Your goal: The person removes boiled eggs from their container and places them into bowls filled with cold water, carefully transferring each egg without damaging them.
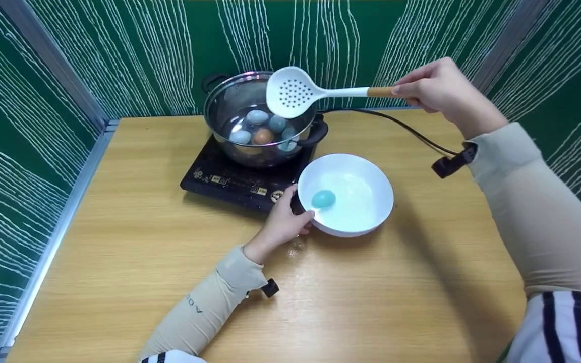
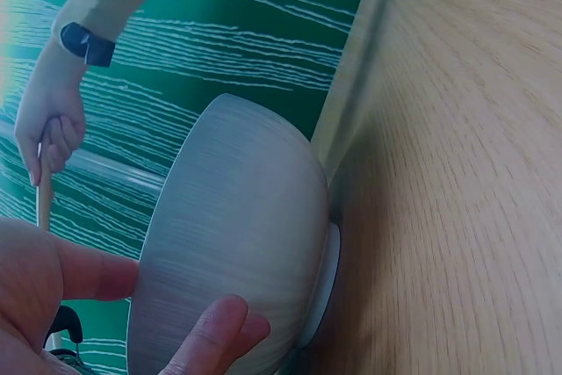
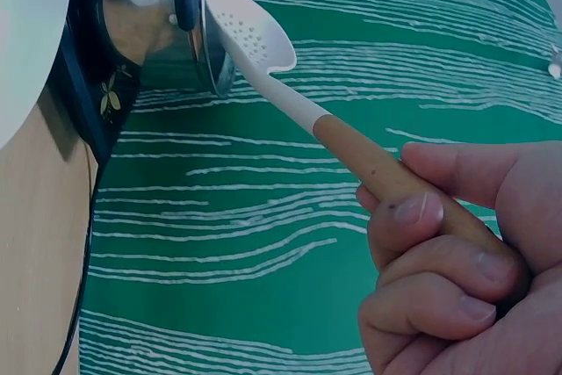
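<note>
My right hand (image 1: pixel 434 91) grips the wooden handle of a white slotted skimmer (image 1: pixel 293 93). In the right wrist view the fingers curl round the handle (image 3: pixel 378 164). The skimmer's perforated head is over the right side of a steel pot (image 1: pixel 250 151), with nothing on it. Several eggs, pale blue-green ones and a brown egg (image 1: pixel 263 136), lie inside the pot. My left hand (image 1: pixel 285 219) holds the near-left rim of a white bowl (image 1: pixel 366 222), thumb at the edge and fingers against the outer wall. One turquoise egg (image 1: pixel 323 198) lies in the bowl.
Under the pot is a black induction cooker (image 1: pixel 225 184), its cable (image 1: pixel 401 121) running right across the wooden table (image 1: pixel 134 242). The pot's black handle (image 1: pixel 315 133) juts toward the bowl. Green patterned panels (image 1: pixel 139 60) stand behind and at both sides.
</note>
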